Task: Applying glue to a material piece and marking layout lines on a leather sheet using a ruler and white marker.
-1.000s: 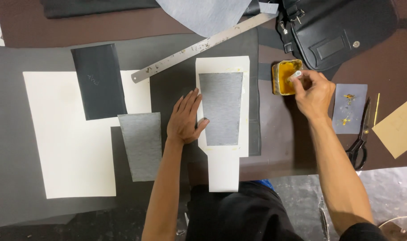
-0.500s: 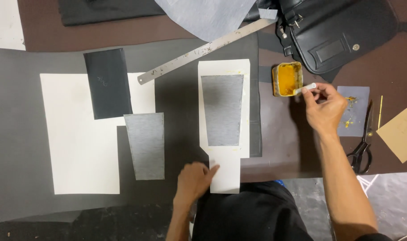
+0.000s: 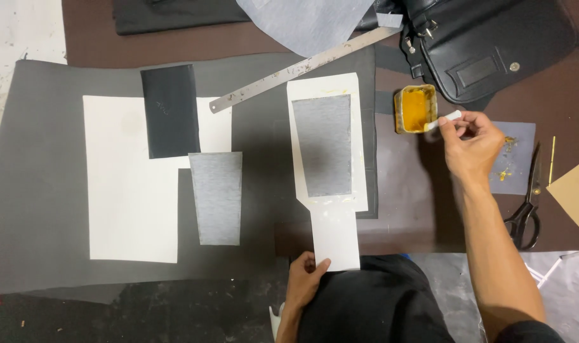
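Observation:
My right hand [image 3: 470,143] pinches a small white spreader [image 3: 447,119] whose tip rests at the edge of a square tin of yellow glue [image 3: 415,108]. My left hand [image 3: 304,277] grips the bottom left corner of a white paddle-shaped paper template [image 3: 335,236] near the table's front edge. A grey tapered fabric piece [image 3: 323,145] lies on the wide upper part of that template. The template sits slightly tilted on a dark grey mat [image 3: 42,184].
A second grey tapered piece [image 3: 216,197] and a black rectangle [image 3: 170,111] lie on a large white sheet [image 3: 121,190]. A steel ruler [image 3: 302,65] runs diagonally at the back. A black bag [image 3: 492,44], scissors [image 3: 527,203], a glue-stained grey scrap [image 3: 515,159] and tan card [image 3: 578,190] are at right.
My left hand came off the grey piece, slid down to the template's bottom corner and gripped it. My right hand drew the spreader out of the glue tin to its edge.

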